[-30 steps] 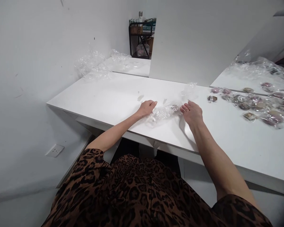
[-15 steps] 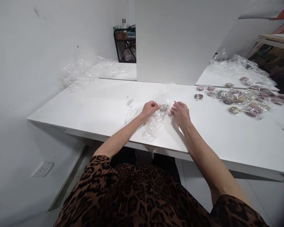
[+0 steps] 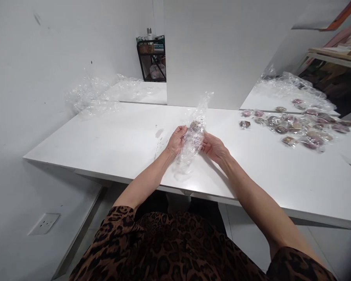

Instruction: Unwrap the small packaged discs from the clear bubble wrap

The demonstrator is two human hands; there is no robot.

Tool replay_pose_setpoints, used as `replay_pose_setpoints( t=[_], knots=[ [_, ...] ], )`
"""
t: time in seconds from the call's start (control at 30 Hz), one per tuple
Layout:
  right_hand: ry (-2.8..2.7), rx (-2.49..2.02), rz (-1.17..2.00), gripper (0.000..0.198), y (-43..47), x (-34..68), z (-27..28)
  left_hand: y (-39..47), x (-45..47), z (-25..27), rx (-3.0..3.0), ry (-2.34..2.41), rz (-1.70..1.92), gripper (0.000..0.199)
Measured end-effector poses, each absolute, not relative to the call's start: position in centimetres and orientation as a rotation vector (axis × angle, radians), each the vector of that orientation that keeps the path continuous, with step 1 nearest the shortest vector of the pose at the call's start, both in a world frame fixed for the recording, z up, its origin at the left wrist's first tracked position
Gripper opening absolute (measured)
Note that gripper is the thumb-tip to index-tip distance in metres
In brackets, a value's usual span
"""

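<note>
A sheet of clear plastic wrap (image 3: 193, 146) stands up from the white table between my two hands. Behind or inside its upper part shows a small brownish lump (image 3: 194, 125), blurred by the film. My left hand (image 3: 177, 139) grips the wrap's left side, thumb and fingers closed on it. On the opposite side, my right hand (image 3: 213, 146) holds the wrap's right edge with curled fingers, partly hidden by the film. The wrap's top end points up and away, and its lower end trails on the table towards me.
Several small wrapped pieces (image 3: 298, 127), pink, brown and tan, lie in a group at right. Crumpled clear film (image 3: 90, 95) rests against the left wall, and more film (image 3: 304, 86) lies at the back right. A white panel (image 3: 222, 50) rises from the table's back edge.
My right hand has moved left to the wrap and closed on its edge. The wrap has been lifted and now stands up between both hands, covering the brownish lump. The view has shifted slightly.
</note>
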State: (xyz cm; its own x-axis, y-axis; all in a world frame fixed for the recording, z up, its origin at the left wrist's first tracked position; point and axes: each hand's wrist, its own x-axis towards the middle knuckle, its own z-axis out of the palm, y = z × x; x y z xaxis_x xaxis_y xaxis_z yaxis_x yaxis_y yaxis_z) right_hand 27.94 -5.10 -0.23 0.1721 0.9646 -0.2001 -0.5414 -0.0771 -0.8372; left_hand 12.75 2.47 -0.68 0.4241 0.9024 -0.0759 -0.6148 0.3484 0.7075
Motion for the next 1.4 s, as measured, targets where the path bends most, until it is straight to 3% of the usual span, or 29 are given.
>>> replay_pose_setpoints(
  t=[0.3, 0.67, 1.0, 1.17, 1.3, 1.4],
  knots=[
    [-0.803, -0.95, 1.089, 0.046, -3.4, 28.1, 2.4, 3.1, 12.1, -0.8, 0.627, 0.565, 1.174, 0.021],
    [-0.973, -1.141, 1.0, 0.064, -4.4, 25.4, 0.8, 1.8, 12.6, 1.1, 0.816, 0.645, 1.146, 0.01],
    [-0.927, -1.136, 1.033, 0.048, -4.9, 26.9, 0.5, 2.1, 12.1, 0.8, 0.962, 0.646, 1.093, 0.012],
    [-0.823, -1.097, 1.147, 0.045, -4.8, 27.9, 0.9, 2.9, 11.0, 1.6, 0.813, 0.642, 1.256, 0.017],
    [-0.794, -1.143, 1.286, 0.047, -4.8, 27.4, 0.8, 2.4, 11.2, 1.6, 0.891, 0.587, 1.177, 0.015],
    [-0.816, -1.212, 1.16, 0.046, -4.5, 27.1, 0.3, 2.3, 10.8, 2.0, 0.857, 0.555, 1.187, 0.017]
  ],
)
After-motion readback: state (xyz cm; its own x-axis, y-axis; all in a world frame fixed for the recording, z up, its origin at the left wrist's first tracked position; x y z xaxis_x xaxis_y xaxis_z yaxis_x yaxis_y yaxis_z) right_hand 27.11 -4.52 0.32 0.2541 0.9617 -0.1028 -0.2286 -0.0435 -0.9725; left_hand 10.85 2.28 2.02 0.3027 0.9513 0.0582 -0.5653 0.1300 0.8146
